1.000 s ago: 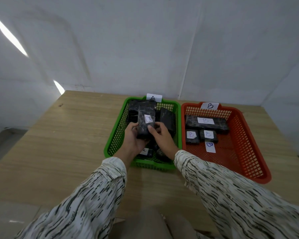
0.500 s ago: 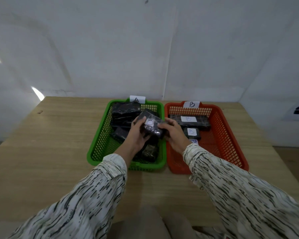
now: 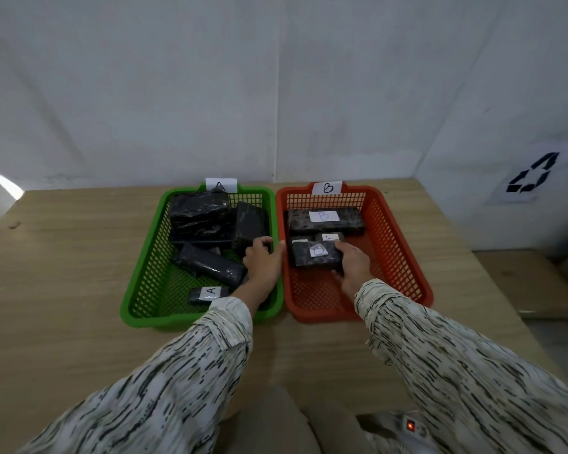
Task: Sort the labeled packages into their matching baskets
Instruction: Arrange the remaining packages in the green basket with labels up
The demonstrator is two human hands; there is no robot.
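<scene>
A green basket (image 3: 145, 283) tagged A holds several black wrapped packages, one small package (image 3: 208, 293) near its front showing an A label. Beside it on the right, an orange basket (image 3: 404, 257) tagged B holds a long B-labelled package (image 3: 325, 220) at the back and smaller ones in front of it. My right hand (image 3: 353, 265) is inside the orange basket, gripping a black package (image 3: 315, 253) with a white label, held over the smaller ones. My left hand (image 3: 263, 260) hovers over the green basket's right side, fingers loosely apart, holding nothing.
Both baskets stand side by side on a wooden table (image 3: 63, 290) pushed against a white wall. A paper with a black recycling sign (image 3: 528, 178) hangs on the right wall. The table's right edge (image 3: 492, 283) lies close to the orange basket.
The package was in both hands over the green basket; now my right hand alone has carried it rightward into the orange basket. My left hand has let go.
</scene>
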